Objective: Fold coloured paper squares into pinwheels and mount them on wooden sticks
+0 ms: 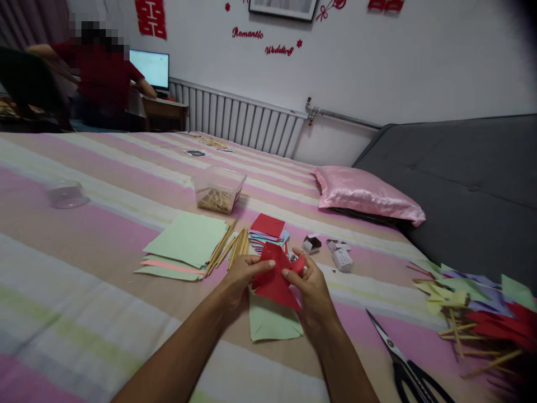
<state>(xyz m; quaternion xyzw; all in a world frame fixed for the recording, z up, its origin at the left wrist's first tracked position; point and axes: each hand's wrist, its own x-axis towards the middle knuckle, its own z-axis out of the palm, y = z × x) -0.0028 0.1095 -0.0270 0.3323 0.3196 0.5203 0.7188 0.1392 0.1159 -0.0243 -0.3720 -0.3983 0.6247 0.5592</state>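
Observation:
Both of my hands hold a piece of red paper (274,280) over a striped bedspread (84,268). My left hand (242,275) pinches its left side with thumb and fingers closed. My right hand (308,285) pinches its right edge the same way. Under the red paper lies a light green sheet (272,324). Just beyond my hands sit a stack of small coloured squares topped with red (268,228) and a bundle of wooden sticks (237,246).
Large green and pink sheets (187,243) lie to the left, behind them a clear box of sticks (218,190). Black scissors (409,366) and finished paper pieces on sticks (482,313) are at the right. A pink pillow (364,196) and a seated person (104,78) are farther back.

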